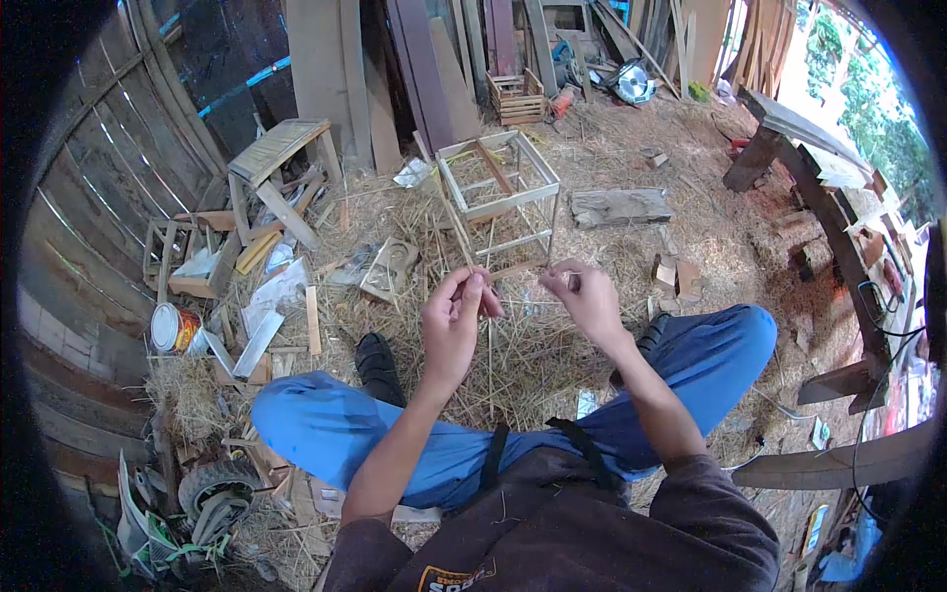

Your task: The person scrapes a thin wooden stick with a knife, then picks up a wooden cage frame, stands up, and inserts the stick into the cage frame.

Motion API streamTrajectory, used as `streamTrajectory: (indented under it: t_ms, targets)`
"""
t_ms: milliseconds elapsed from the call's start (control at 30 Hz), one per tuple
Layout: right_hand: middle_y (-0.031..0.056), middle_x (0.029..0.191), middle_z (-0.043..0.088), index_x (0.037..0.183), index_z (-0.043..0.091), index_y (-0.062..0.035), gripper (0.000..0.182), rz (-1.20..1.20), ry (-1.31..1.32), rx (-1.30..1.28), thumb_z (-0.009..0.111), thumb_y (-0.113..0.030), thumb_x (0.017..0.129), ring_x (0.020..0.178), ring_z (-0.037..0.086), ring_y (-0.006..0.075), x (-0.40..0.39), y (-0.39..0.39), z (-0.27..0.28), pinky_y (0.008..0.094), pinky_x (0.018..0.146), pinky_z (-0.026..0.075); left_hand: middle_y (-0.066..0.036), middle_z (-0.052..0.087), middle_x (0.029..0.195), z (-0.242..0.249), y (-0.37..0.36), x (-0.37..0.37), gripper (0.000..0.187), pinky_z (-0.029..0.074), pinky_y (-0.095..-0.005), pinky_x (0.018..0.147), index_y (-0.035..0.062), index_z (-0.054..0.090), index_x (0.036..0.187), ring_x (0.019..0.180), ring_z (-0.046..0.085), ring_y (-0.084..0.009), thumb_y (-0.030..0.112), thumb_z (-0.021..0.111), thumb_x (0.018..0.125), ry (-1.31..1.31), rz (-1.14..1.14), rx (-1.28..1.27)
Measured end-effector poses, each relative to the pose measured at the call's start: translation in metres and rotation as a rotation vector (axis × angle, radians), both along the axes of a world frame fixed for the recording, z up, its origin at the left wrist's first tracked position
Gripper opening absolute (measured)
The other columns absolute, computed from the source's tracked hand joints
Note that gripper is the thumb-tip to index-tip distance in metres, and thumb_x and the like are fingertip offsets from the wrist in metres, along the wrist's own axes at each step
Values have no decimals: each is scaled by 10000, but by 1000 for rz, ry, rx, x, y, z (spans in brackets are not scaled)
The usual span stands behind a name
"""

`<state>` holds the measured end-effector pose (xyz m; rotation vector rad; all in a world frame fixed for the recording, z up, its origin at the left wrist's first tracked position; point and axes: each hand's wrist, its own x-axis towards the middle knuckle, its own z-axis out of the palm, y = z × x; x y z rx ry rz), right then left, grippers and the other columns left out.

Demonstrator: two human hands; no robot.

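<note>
Two bare hands are up in front of the seated person, just on the near side of an open wooden frame (513, 201) that stands on the straw-strewn floor (592, 257). From where I stand, the left hand (452, 326) has its thumb and fingertips drawn together, the other fingers loosely curled. The right hand (590, 306) is bent down at the wrist, its thumb and forefinger close together in a pinch. Something thin and brownish shows between the two hands, but I can't tell whether they hold it or it lies beyond them; nor can I tell whether either hand touches the frame.

Right of the frame lies a weathered plank (621, 207), and nearer the person on that side sits a small torn carton (677, 278). Behind the frame there's a slatted crate (518, 102), with tall boards (330, 79) leaning to the left of it. Off to the frame's left stands a wooden stool (281, 150); a tin (170, 329) sits farther left and closer in. Between stool and frame, a bit nearer the person, rests a greyish block (390, 269).
</note>
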<state>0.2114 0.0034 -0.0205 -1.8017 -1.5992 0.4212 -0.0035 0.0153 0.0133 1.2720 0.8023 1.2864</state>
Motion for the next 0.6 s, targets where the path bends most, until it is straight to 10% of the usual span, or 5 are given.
streamTrajectory:
  t_ms: [67,367,600]
  targets:
    - [207,824,687,1077,661,-29,545,86,-299,-226,707,-513,829,836,684,394,5,-6,20,472,736,527,-13,569,722,0,-1,0,239,424,-220,563,-11,606,1086,637,537,-67,200,508,1030,10,-41,-28]
    - [185,753,644,1101,571,-57,330,270,249,-84,538,-365,987,713,646,368,-3,-7,22,443,637,483,46,439,711,-3,-7,2,221,276,-213,501,31,600,1128,561,345,-28,210,530,1019,-28,-135,-232]
    - [162,791,636,1075,568,-79,315,373,6,69,594,-365,946,721,638,377,-22,-17,30,462,612,470,31,548,793,-21,-9,4,233,388,-198,535,32,603,1201,645,475,-28,132,528,1004,58,-101,-140]
